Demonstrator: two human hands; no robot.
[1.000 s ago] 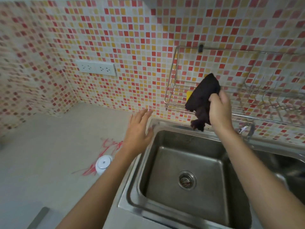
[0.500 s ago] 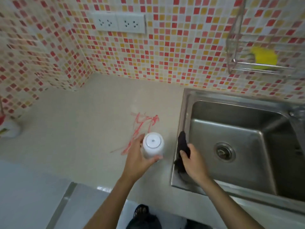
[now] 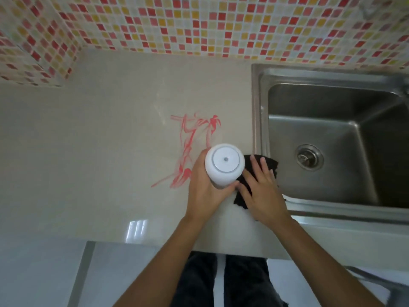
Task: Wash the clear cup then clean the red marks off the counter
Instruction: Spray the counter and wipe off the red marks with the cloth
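legs in dark trousers (image 3: 223, 280) show at the bottom, below the counter's front edge. left hand (image 3: 204, 191) is wrapped round a white cup (image 3: 223, 166), fingers and thumb curled on its smooth round wall; the cup is upside down, its flat circular base with a small dot in the middle facing the camera. half a second ago the same hand held the cup in the same way, though the view has since tipped to look more steeply down. right hand (image 3: 262, 191) lies flat with straight, spread fingers pressing on a black cloth (image 3: 241, 199); before, that hand gripped the cloth bunched at the sink's rim, and now the cloth is spread on the counter (image 3: 99, 151) just beside the cup, its far corner reaching over the sink's left rim. the cloth looks soft and matte with a ragged outline.

just left of the cup and beyond it, red marks (image 3: 190, 151) streak the glossy beige counter in thin smeared strokes, unchanged and not wiped. to the right sits a steel sink (image 3: 257, 107), a rectangular brushed-metal basin with a round drain (image 3: 309, 158). farthest off, the wall (image 3: 199, 25) is a mosaic of small square tiles in red, yellow and cream.
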